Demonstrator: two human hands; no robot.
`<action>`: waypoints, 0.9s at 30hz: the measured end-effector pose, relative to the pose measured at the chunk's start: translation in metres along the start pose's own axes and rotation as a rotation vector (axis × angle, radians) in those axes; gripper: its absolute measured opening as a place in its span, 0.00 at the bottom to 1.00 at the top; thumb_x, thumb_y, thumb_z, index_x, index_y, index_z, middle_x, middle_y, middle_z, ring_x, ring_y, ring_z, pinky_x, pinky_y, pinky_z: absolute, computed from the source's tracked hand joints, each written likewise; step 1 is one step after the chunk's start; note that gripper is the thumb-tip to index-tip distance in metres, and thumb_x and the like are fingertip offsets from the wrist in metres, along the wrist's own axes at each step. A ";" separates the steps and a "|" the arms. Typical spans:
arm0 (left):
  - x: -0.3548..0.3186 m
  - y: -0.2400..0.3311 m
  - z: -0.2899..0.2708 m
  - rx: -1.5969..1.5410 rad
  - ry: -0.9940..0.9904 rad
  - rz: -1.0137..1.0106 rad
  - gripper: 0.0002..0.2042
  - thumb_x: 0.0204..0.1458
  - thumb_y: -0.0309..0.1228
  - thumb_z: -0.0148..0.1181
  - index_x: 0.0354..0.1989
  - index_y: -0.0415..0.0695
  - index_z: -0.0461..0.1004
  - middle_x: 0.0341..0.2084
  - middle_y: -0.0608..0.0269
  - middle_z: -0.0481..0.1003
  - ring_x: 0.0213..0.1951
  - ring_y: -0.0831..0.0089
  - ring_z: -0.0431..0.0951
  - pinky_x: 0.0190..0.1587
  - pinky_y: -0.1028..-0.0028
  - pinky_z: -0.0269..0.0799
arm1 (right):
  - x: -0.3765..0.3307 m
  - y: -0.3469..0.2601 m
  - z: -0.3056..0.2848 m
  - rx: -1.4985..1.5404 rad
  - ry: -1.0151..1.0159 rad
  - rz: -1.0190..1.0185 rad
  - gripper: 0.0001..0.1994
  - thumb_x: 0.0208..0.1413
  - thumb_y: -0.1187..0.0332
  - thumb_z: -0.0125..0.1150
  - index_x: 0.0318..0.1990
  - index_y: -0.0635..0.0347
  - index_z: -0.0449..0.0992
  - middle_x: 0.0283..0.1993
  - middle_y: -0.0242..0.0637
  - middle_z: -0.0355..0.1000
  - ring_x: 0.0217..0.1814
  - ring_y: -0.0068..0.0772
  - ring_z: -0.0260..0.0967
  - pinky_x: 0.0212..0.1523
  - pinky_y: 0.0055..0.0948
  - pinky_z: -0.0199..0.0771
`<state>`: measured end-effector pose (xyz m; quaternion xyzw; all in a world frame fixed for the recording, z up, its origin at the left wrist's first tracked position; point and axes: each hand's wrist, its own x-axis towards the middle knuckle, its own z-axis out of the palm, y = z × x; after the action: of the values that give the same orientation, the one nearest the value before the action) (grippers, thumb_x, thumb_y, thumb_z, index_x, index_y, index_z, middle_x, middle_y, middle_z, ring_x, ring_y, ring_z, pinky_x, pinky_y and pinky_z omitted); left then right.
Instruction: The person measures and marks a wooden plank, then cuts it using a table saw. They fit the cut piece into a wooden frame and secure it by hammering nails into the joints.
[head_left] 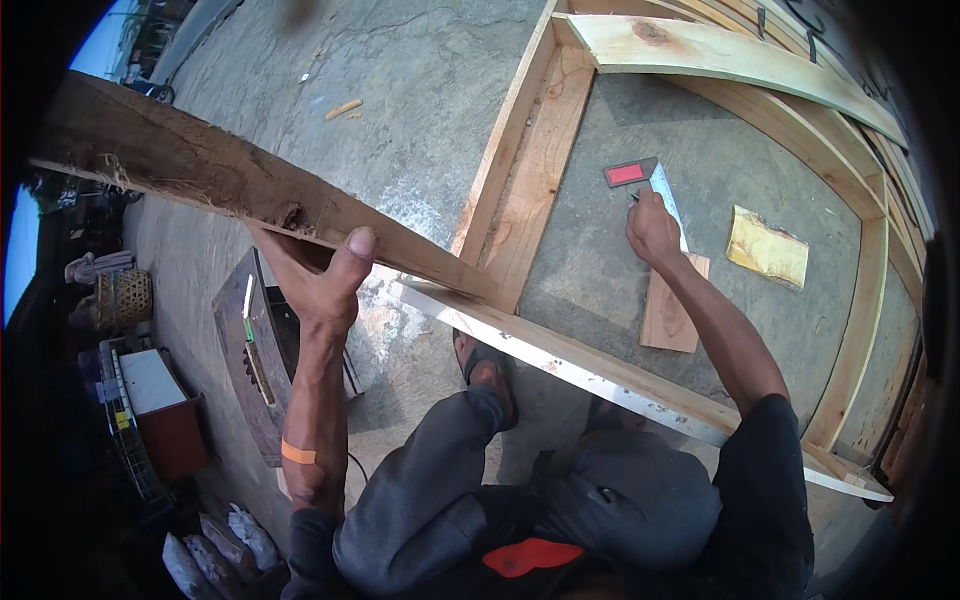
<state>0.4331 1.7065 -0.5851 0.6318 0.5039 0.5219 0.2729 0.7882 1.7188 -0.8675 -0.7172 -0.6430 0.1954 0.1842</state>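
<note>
My left hand (325, 280) is closed around the lower edge of a thick, rough wooden beam (230, 180), its thumb on the near face. The raised beam slants from the upper left to the corner of a wooden frame (525, 190). Inside the frame, my right hand (655, 228) is closed with a thin, dark, pencil-like thing (634, 196) poking out of its fingers. Right beside it lies a try square (630, 173) with a dark and red stock; the hand partly covers its metal blade. A short board (672, 312) is near the blade's lower end.
A yellowish wood offcut (768, 247) lies inside the frame, with a loose plank (700, 50) across its far end. At left are a dark low stand (245, 350), a woven basket (124, 295), a brown box (175, 425) and several bags (225, 545). The frame's white-edged rail (570, 365) passes before my legs.
</note>
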 end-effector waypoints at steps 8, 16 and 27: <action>0.055 0.071 -0.068 -0.173 0.271 0.039 0.40 0.49 0.41 0.69 0.65 0.40 0.52 0.49 0.53 0.62 0.54 0.64 0.67 0.59 0.59 0.66 | 0.040 0.106 -0.023 -0.203 0.138 0.318 0.30 0.57 0.50 0.68 0.55 0.65 0.66 0.54 0.56 0.69 0.57 0.61 0.71 0.55 0.54 0.72; -0.048 0.094 -0.210 -0.304 0.846 0.013 0.22 0.55 0.41 0.64 0.54 0.46 0.67 0.45 0.63 0.70 0.52 0.69 0.72 0.59 0.59 0.68 | 0.057 0.114 0.017 -0.108 0.004 0.290 0.31 0.49 0.48 0.70 0.46 0.72 0.75 0.49 0.64 0.76 0.52 0.66 0.75 0.54 0.52 0.73; -0.294 0.020 -0.299 -0.578 1.497 -0.074 0.27 0.54 0.46 0.68 0.56 0.46 0.67 0.47 0.62 0.71 0.52 0.66 0.73 0.59 0.57 0.69 | 0.072 0.039 0.004 0.356 -0.310 0.117 0.22 0.60 0.61 0.62 0.53 0.73 0.76 0.42 0.46 0.77 0.39 0.38 0.72 0.43 0.38 0.73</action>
<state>0.1763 1.3746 -0.5891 0.0017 0.4188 0.9075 0.0323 0.8265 1.7864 -0.8948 -0.6709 -0.5765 0.4236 0.1954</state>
